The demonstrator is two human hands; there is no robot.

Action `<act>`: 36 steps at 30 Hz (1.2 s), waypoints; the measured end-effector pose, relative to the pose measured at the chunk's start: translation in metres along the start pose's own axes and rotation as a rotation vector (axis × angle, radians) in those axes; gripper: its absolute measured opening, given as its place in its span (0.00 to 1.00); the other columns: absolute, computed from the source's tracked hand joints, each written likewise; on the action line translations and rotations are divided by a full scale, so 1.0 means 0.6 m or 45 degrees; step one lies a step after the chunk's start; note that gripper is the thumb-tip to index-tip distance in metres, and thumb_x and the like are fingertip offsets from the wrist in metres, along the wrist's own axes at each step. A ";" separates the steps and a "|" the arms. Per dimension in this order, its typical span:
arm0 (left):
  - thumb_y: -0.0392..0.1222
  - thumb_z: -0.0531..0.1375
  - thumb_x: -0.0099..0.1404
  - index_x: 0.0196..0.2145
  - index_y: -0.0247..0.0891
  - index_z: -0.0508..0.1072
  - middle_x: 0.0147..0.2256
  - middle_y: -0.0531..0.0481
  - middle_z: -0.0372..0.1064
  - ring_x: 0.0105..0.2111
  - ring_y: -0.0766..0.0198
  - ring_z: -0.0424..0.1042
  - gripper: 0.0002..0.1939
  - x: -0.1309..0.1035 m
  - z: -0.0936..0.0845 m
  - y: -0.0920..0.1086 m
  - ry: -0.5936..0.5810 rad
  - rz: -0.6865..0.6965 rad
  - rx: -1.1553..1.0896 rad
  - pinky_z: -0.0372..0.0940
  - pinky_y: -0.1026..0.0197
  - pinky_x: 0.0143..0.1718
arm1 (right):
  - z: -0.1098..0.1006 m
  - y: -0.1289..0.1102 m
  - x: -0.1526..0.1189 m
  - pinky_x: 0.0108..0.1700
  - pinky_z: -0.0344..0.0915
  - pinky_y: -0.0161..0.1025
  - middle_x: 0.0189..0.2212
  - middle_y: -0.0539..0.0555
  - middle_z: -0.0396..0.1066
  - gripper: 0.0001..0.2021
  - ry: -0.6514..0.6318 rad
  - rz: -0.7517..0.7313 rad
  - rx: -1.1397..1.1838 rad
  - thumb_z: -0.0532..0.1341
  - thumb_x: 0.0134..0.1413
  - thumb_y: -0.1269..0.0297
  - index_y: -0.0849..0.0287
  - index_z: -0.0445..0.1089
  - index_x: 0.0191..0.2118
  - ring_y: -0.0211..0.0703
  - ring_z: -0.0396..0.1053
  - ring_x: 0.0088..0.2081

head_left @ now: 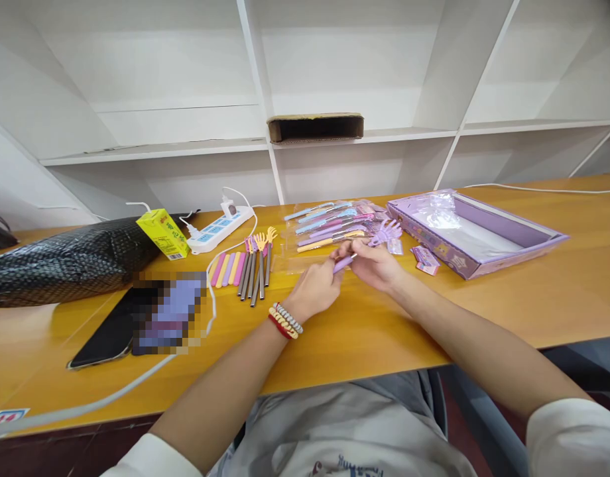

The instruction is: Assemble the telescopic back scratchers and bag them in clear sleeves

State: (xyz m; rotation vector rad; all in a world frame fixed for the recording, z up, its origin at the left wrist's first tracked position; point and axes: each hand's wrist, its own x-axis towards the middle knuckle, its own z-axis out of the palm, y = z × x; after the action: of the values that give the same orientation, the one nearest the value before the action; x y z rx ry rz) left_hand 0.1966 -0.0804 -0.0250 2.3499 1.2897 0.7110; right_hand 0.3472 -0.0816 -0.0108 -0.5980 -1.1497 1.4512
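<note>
My left hand is closed round the purple handle of a small stick with a purple hand-shaped head. Fingers of my right hand grip the same stick near its middle, close to the left fingertips. Behind my hands, several wrapped sticks with blue, purple and yellow handles lie in clear plastic. Left of them are several metal rods with yellow and pink hand-shaped heads, beside a row of pink, yellow and purple handles.
A purple open box stands at the right, with small purple cards beside it. Leftward are a power strip, yellow drink carton, black wrapped bundle, two phones and a white cable.
</note>
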 end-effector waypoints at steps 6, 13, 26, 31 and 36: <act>0.53 0.52 0.61 0.21 0.39 0.69 0.21 0.47 0.67 0.23 0.60 0.66 0.19 0.009 -0.033 -0.022 -0.117 -0.001 0.184 0.50 0.60 0.25 | -0.014 -0.043 0.003 0.34 0.63 0.41 0.13 0.45 0.41 0.26 0.155 -0.202 -0.005 0.65 0.42 0.54 0.58 0.47 0.13 0.36 0.56 0.22; 0.53 0.51 0.60 0.22 0.40 0.71 0.25 0.43 0.71 0.28 0.55 0.69 0.18 0.019 -0.073 -0.052 -0.004 -0.027 0.455 0.54 0.59 0.28 | -0.066 -0.105 0.008 0.30 0.62 0.44 0.12 0.47 0.37 0.34 0.339 -0.479 -0.288 0.51 0.47 0.33 0.58 0.36 0.15 0.37 0.50 0.19; 0.45 0.54 0.54 0.22 0.41 0.73 0.22 0.42 0.68 0.28 0.51 0.68 0.11 0.009 -0.189 -0.169 0.490 -0.247 0.884 0.55 0.57 0.29 | -0.220 -0.209 -0.024 0.25 0.46 0.42 0.08 0.45 0.35 0.30 0.818 -0.785 0.145 0.50 0.58 0.57 0.60 0.35 0.10 0.28 0.41 0.14; 0.42 0.54 0.52 0.20 0.39 0.71 0.20 0.43 0.64 0.31 0.51 0.66 0.09 -0.009 -0.225 -0.208 0.740 -0.266 0.888 0.55 0.52 0.38 | -0.247 -0.228 -0.038 0.24 0.44 0.43 0.07 0.46 0.32 0.26 1.082 -0.902 0.475 0.38 0.60 0.69 0.59 0.36 0.09 0.27 0.40 0.12; 0.46 0.53 0.57 0.20 0.37 0.66 0.26 0.41 0.64 0.37 0.50 0.65 0.13 -0.016 -0.233 -0.222 1.113 -0.281 0.741 0.55 0.48 0.44 | -0.252 -0.224 -0.035 0.23 0.49 0.40 0.09 0.44 0.35 0.28 1.007 -0.727 0.540 0.40 0.61 0.59 0.58 0.43 0.10 0.25 0.45 0.11</act>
State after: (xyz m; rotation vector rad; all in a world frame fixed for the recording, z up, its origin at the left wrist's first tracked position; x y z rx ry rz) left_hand 0.0207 -0.0097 0.0140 2.2881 2.3360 1.5557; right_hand 0.5426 -0.0686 0.0440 -0.4253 -0.3185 0.7919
